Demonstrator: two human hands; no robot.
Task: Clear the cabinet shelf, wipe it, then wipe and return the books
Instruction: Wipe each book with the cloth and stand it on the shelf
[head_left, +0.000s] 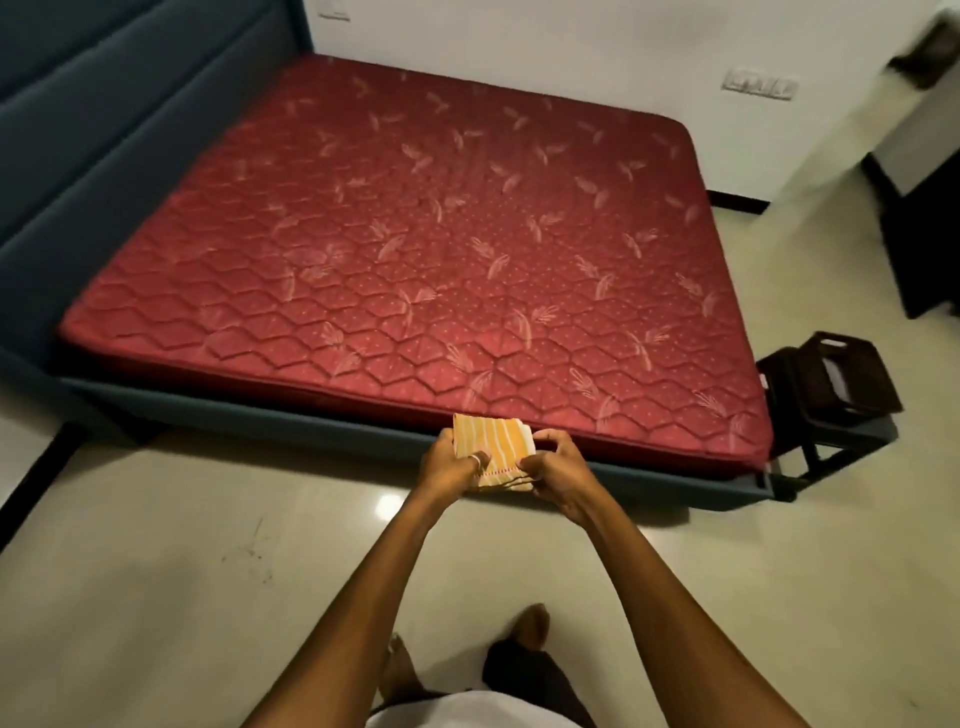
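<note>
between both hands | folded cloth (493, 451) | left grip (451, 464), right grip (557, 467)

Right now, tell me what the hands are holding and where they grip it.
A folded orange striped cloth: the left hand grips its left edge, the right hand pinches its right edge.

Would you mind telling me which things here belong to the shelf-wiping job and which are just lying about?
Belongs to the job:
folded orange striped cloth, held by the left hand and right hand

Just there:
red mattress
blue bed frame
dark stool
</note>
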